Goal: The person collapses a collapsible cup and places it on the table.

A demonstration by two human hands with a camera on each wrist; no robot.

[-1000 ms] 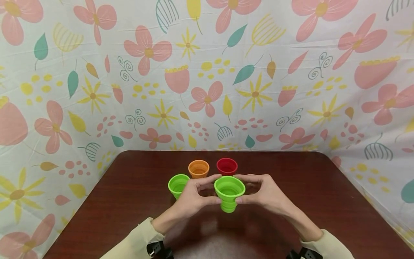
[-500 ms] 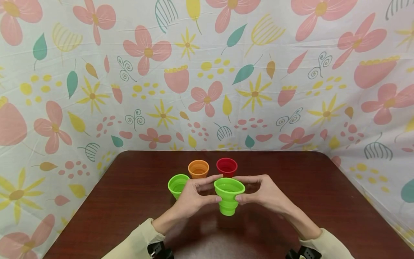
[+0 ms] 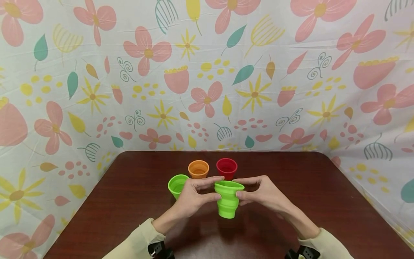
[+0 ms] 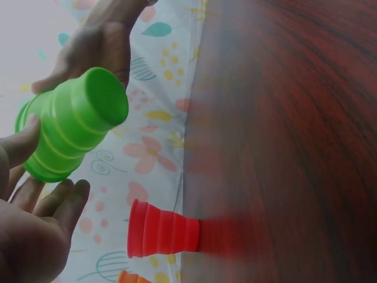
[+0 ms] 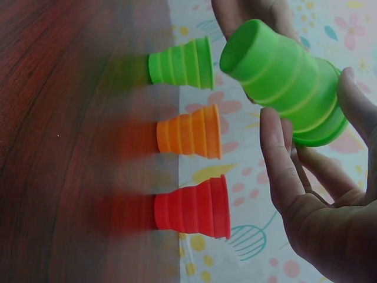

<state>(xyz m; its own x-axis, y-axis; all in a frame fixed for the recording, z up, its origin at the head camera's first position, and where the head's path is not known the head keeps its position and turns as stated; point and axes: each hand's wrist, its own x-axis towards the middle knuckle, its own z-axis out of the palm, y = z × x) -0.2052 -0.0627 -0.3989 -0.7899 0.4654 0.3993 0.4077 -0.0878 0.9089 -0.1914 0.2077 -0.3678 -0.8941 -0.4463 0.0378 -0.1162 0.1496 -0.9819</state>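
Observation:
A ribbed green collapsible cup (image 3: 228, 202) is held up above the table between both hands, its base tilted toward me. My left hand (image 3: 193, 196) pinches its left side near the rim, thumb in front and fingers behind. On the opposite side my right hand (image 3: 266, 193) grips it the same way. The wrist views show the cup's stepped wall and round base off the tabletop. Behind the left hand stands a second green cup (image 3: 177, 184), partly covered. Farther back are an orange cup (image 3: 198, 168) and a red cup (image 3: 226, 168), both upright.
The dark brown wooden table (image 3: 291, 201) has rounded far corners. A white cloth with flower and leaf prints (image 3: 207, 97) hangs behind it and along both sides. Black wrist devices (image 3: 160, 249) sit at the cuffs.
The held green cup has tipped, its base swinging toward me and lower, so its rim now looks narrower and more of its wall shows. The hands have barely moved; the other cups stay put.

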